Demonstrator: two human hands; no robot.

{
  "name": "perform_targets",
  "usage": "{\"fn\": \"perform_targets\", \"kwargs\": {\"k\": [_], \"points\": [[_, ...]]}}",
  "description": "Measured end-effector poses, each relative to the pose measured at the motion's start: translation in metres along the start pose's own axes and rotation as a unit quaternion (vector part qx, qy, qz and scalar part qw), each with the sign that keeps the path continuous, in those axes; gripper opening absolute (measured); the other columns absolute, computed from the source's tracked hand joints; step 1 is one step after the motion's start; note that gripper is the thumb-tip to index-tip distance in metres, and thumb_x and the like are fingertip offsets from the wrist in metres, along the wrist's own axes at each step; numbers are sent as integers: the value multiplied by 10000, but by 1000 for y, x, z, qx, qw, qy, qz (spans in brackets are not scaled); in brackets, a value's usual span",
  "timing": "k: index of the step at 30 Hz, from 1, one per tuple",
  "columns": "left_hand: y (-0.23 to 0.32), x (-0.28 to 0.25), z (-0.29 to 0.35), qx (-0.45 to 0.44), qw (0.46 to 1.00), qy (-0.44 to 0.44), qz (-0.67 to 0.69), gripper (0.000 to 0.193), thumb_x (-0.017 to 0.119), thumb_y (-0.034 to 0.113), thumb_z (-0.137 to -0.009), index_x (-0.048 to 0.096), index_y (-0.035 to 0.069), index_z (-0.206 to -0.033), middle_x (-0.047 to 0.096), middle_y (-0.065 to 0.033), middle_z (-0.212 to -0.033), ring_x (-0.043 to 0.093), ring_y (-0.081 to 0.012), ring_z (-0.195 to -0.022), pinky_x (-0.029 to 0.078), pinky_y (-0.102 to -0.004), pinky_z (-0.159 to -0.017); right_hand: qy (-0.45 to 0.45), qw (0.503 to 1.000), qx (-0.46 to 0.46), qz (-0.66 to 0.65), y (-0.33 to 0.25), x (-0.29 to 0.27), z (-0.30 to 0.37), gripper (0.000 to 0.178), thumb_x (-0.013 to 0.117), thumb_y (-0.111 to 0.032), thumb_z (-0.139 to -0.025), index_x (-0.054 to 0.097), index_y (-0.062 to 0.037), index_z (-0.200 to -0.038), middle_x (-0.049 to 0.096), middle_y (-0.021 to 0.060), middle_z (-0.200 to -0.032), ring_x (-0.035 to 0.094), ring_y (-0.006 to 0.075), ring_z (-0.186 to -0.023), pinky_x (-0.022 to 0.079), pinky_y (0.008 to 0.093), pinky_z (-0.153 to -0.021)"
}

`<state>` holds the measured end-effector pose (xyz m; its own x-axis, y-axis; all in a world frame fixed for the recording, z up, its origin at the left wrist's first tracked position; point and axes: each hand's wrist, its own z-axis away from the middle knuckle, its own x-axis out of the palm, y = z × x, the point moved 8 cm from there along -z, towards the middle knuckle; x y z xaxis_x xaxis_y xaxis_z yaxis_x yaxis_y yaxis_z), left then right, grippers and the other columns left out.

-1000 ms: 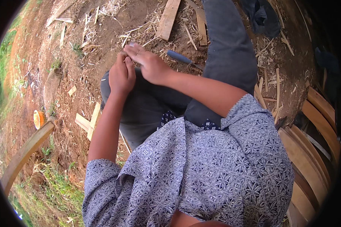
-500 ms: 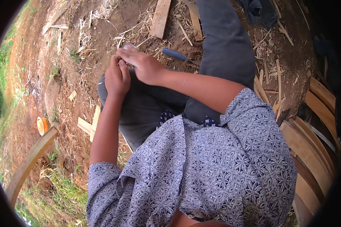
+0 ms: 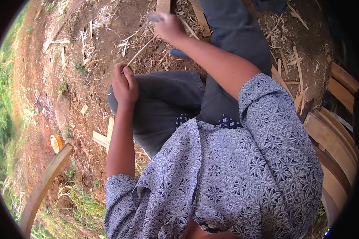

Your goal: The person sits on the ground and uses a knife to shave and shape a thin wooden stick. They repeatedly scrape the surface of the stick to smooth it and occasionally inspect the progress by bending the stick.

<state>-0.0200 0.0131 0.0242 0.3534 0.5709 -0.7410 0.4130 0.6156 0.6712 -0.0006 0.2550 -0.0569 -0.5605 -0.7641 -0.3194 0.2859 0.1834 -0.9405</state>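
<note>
My left hand (image 3: 125, 85) is closed above my bent left knee, gripping the near end of a thin, straight stick (image 3: 141, 51). From there the stick slants up and to the right, its far end reaching my right hand (image 3: 170, 28). That hand is smeared by motion but looks closed around a small grey piece (image 3: 154, 17), whose kind I cannot make out. Whether the right fingers also touch the stick is hidden. Below my right forearm, a tool's blue handle (image 3: 178, 53) lies on the ground, the rest of it covered.
Wood shavings (image 3: 101, 20) litter the brown soil. Flat boards (image 3: 200, 18) lie ahead, and curved-looking planks (image 3: 333, 147) are stacked at the right. To the left are crossed wood pieces (image 3: 101, 138), a long beam (image 3: 44, 187) and an orange object (image 3: 56, 143).
My hands were together; now the right one has moved away, forward and to the right, and the thin stick shows between them. The left hand stays near the knee. The view has shifted slightly.
</note>
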Motion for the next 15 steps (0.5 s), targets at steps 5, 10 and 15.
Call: {"fn": "perform_targets", "kwargs": {"k": [5,10,15], "points": [[11,-11,-2,15,996,48,80,218,427,183,-1080,546,2,-1054,565,-79,-776,549,-174,-676,460,-338,-652,7,975,105,-197,19,-29,-17,341,471,-218,-956,753,-100,-1106,700,75,-802,679,166,-672,578,329,-600],[2,-35,21,11,969,134,206,226,399,201,-1097,517,9,-1084,557,-53,-810,499,-105,-663,433,-277,-629,-226,908,184,-302,-22,-14,24,450,482,-388,-1052,607,-58,-1332,726,49,-931,688,96,-729,507,231,-568],[57,-71,64,115,950,145,252,273,380,260,-1105,507,24,-1058,565,-54,-817,466,-83,-634,408,-258,-594,-230,924,56,-301,-115,-63,68,517,587,-359,-1049,510,-61,-1464,715,37,-1063,704,82,-821,502,223,-615]]}}
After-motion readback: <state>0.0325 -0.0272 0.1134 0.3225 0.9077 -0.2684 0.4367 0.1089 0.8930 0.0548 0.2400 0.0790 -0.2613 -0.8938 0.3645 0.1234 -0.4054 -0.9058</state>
